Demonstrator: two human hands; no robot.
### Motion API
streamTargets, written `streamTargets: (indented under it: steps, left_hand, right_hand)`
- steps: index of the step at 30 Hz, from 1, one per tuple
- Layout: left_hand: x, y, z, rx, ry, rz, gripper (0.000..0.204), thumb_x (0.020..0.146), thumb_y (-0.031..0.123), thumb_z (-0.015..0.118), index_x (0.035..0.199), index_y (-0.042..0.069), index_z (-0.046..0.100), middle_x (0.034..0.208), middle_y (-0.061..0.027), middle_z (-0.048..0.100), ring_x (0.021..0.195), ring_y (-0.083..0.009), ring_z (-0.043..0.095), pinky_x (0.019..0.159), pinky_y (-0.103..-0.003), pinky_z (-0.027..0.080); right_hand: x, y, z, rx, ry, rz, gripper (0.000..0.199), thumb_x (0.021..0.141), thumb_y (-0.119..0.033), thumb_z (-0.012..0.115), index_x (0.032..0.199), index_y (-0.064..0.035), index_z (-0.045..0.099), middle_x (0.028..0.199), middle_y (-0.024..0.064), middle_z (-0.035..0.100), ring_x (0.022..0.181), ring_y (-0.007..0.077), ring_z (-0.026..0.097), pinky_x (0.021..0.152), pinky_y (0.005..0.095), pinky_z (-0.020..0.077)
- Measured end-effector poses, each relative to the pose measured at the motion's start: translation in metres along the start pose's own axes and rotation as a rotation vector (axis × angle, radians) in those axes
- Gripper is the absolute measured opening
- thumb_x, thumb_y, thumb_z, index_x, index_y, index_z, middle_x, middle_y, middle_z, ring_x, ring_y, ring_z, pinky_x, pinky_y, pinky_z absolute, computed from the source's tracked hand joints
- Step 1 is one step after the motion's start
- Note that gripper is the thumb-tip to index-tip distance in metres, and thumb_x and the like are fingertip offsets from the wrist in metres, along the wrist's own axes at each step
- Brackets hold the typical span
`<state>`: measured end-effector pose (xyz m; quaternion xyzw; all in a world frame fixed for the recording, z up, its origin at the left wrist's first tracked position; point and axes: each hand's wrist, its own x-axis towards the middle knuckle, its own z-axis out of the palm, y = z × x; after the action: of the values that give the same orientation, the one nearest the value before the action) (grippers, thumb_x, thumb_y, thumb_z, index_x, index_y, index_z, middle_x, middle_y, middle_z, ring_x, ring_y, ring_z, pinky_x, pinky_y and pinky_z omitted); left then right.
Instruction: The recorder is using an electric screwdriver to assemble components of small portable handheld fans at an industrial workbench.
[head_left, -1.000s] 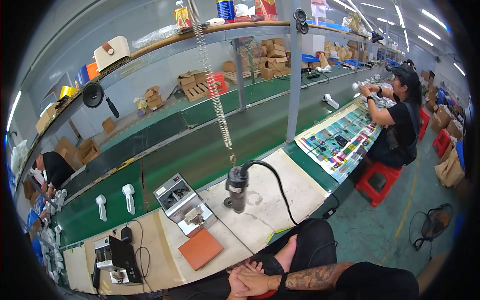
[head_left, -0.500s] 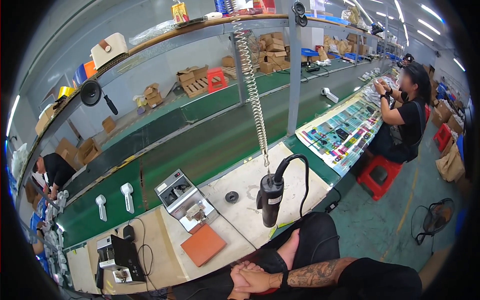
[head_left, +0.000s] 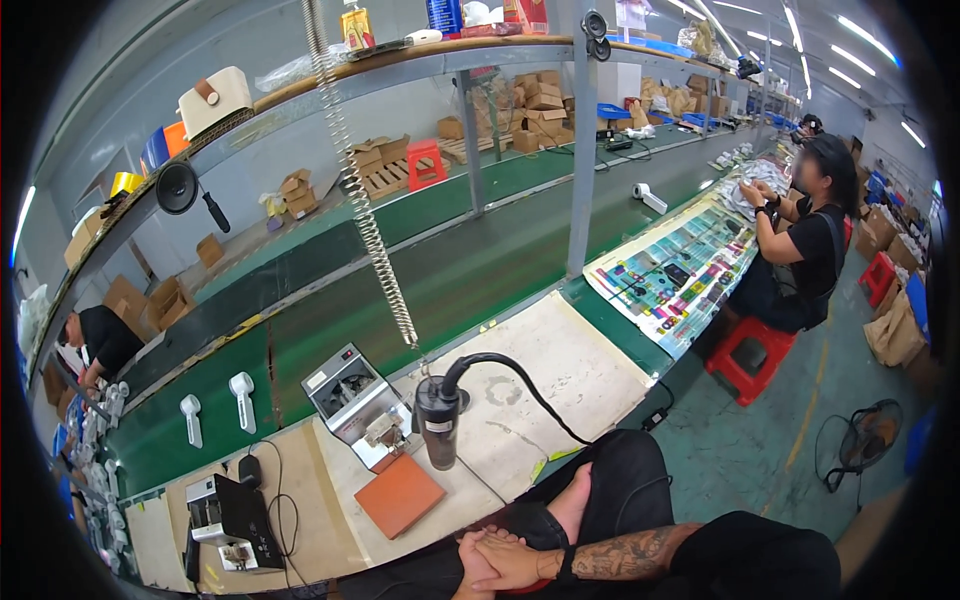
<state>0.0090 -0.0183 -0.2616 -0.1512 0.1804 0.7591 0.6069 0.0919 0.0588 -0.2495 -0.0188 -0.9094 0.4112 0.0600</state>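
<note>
Black cylindrical power tool (head_left: 437, 430) hangs from a coil spring (head_left: 371, 225) over the bench, near the orange-brown block (head_left: 400, 497). Probably rigid, fairly heavy, smooth-sided; spring likely bears the weight. Best hold: round the barrel, below the cable (head_left: 532, 388). Right hand (head_left: 510, 562) clasped over left hand (head_left: 473, 570); left mostly covered, cannot tell how far open. Neither touches the tool.

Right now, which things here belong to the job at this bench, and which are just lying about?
Probably for the job, though the right hand touches none of it:
hanging dark tool
silver machine beside the orange block
orange block
two white handled pieces at left

Probably just lying about:
cream box with brown strap
round black speaker
floor fan
</note>
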Motion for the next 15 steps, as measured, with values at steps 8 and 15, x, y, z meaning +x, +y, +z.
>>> streamTargets:
  steps: [8, 15]
  left_hand:
    - [-0.046, 0.004, 0.083, 0.048, -0.009, 0.081, 0.024, 0.092, 0.034, 0.065, 0.08, 0.02, 0.049, 0.068, 0.003, 0.041, 0.066, -0.0154, 0.044, 0.067, -0.031, 0.043]
    - [-0.042, -0.001, 0.082, 0.055, 0.044, 0.101, 0.022, 0.092, 0.035, 0.064, 0.088, 0.015, 0.055, 0.079, -0.0029, 0.05, 0.075, -0.0216, 0.051, 0.074, -0.036, 0.046]
  right_hand:
    - [-0.002, -0.034, -0.014, 0.029, -0.092, 0.04, 0.114, 0.086, -0.066, 0.07, 0.147, 0.0202, 0.028, 0.141, 0.0463, 0.042, 0.135, 0.0538, 0.044, 0.117, 0.0546, 0.0325]
    - [0.01, 0.023, 0.015, -0.054, 0.059, -0.053, 0.1, 0.088, -0.068, 0.067, 0.142, 0.013, 0.046, 0.134, 0.0327, 0.055, 0.129, 0.0453, 0.051, 0.116, 0.0492, 0.0342]
